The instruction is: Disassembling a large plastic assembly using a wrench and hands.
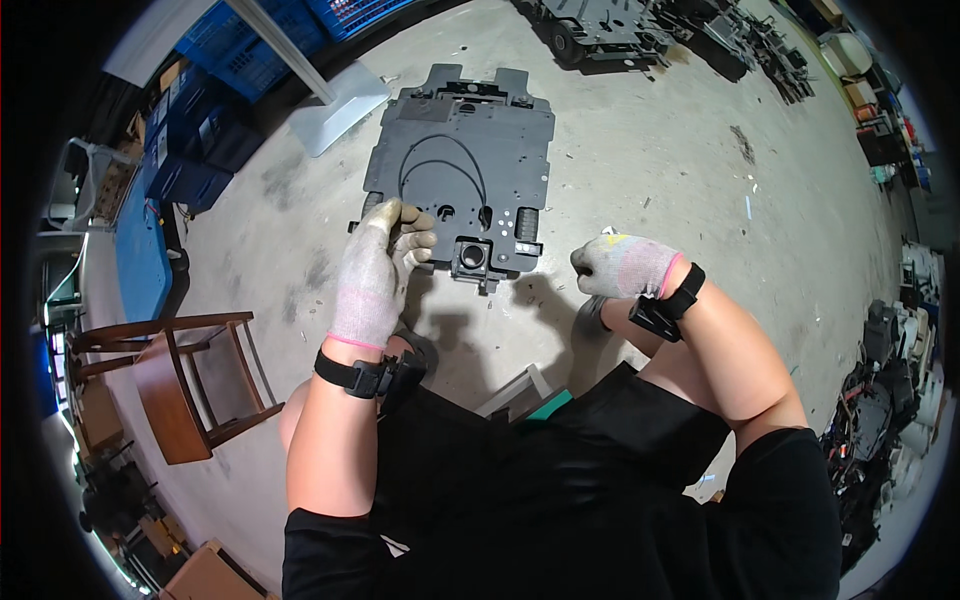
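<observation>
A flat dark-grey chassis plate [460,150] with wheels, holes and a square bracket at its near end lies on the floor ahead of me. A thin black cable [442,137] loops over its top. My left hand [392,238], in a whitish work glove, hovers at the plate's near left corner with fingers curled; whatever they may hold is hidden. To the right of the plate, apart from it, my right hand [628,265] is gloved too and closed in a fist. I cannot make out anything inside it.
A brown wooden chair [185,390] lies or leans at the left. Blue crates [245,50] and a metal post with a flat base [340,105] stand far left. Another wheeled chassis [600,35] sits at the back. Piled parts [885,410] line the right side.
</observation>
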Demonstrator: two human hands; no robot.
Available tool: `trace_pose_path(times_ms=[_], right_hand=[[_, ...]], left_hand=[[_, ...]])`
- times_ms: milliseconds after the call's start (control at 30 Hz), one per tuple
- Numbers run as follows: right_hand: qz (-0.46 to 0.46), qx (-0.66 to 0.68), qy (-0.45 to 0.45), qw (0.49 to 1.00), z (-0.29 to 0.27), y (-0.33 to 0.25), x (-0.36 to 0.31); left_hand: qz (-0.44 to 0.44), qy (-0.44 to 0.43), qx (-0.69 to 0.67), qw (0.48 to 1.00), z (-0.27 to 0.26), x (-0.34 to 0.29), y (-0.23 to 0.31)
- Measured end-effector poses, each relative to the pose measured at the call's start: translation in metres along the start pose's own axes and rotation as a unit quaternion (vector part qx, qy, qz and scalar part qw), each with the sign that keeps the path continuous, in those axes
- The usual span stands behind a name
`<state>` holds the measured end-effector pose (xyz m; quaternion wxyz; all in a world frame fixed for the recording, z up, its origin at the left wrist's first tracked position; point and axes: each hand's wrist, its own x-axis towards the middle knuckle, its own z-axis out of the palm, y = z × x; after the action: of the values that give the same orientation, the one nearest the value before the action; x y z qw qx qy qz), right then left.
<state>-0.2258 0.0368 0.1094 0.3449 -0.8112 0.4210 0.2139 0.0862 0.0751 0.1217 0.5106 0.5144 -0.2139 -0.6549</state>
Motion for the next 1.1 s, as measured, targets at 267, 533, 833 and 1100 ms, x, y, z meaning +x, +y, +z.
trace_pose_path(times_ms=[267, 533, 833, 1100], right_hand=[[-0.007, -0.006, 0.015, 1.0, 0.002, 0.002, -0.001], [-0.026, -0.007, 0.032, 0.999, 0.005, 0.003, 0.005], [-0.046, 0.008, 0.051, 0.998, 0.003, -0.001, -0.001], [0.01, 0.006, 0.003, 1.0, -0.008, -0.024, 0.0]], left_hand=[[0.004, -0.012, -0.012, 1.0, 0.003, -0.003, 0.002], [-0.006, 0.018, -0.016, 1.0, -0.003, -0.003, 0.002], [-0.008, 0.0, 0.017, 1.0, 0.003, 0.0, 0.0], [0.012, -0.012, 0.006, 1.0, 0.0, -0.011, 0.008]])
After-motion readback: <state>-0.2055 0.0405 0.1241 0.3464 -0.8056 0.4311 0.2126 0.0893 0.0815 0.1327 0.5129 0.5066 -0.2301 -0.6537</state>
